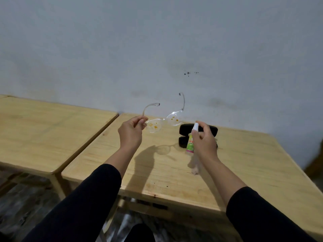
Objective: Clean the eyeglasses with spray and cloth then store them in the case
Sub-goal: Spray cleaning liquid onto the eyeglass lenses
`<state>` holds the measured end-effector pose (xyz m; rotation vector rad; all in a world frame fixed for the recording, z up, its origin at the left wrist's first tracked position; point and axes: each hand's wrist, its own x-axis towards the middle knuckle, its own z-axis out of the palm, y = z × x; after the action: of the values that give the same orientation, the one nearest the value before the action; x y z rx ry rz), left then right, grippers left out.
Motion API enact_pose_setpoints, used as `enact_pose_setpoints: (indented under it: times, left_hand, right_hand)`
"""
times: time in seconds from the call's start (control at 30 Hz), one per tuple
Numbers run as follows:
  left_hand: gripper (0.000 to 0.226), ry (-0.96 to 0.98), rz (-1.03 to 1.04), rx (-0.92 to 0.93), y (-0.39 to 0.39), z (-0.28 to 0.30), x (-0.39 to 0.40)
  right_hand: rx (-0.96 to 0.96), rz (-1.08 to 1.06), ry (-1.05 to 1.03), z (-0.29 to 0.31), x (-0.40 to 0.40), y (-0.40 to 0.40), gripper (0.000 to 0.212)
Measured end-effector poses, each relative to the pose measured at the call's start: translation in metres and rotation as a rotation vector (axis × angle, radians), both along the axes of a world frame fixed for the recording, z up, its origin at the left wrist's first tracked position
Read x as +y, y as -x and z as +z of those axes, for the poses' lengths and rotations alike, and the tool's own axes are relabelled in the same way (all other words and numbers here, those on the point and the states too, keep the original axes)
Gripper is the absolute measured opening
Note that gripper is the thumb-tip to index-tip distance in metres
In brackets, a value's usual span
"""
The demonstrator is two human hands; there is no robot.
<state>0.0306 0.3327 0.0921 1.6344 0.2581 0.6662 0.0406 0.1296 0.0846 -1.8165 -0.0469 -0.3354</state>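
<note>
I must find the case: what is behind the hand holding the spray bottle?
Behind the right hand and spray bottle lies the open black case on the table. Its middle and contents are hidden.

Wall [157, 41]: plain pale grey-blue, small dark marks near centre. Two light wooden tables [166, 172], [43, 133] set side by side against it, narrow gap between. Floor [26, 206]: dark, mottled.

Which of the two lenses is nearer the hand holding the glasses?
The lens right beside the left hand, which pinches that side's arm. The other lens lies past the bridge, toward the spray bottle.
</note>
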Motion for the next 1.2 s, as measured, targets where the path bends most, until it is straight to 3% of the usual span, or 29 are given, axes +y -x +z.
enact_pose_setpoints:
  times: [0.23,0.63,0.87,1.2]
  left_hand:
    - [0.016,-0.044,-0.123,-0.03,-0.011,0.006,-0.067]
    - [0.016,-0.065,-0.392,-0.006,-0.014,-0.004,-0.192]
    - [0.016,-0.065,-0.465,0.014,-0.006,-0.011,-0.235]
    - [0.017,-0.152,-0.446,0.066,-0.004,-0.015,-0.253]
  right_hand:
    - [-0.143,-0.236,0.085,0.016,-0.095,0.022,0.036]
    - [-0.15,-0.609,0.332,0.014,-0.248,0.096,0.033]
    - [-0.082,-0.671,0.362,-0.016,-0.284,0.124,0.038]
    - [0.024,-0.588,0.387,-0.045,-0.294,0.118,0.039]
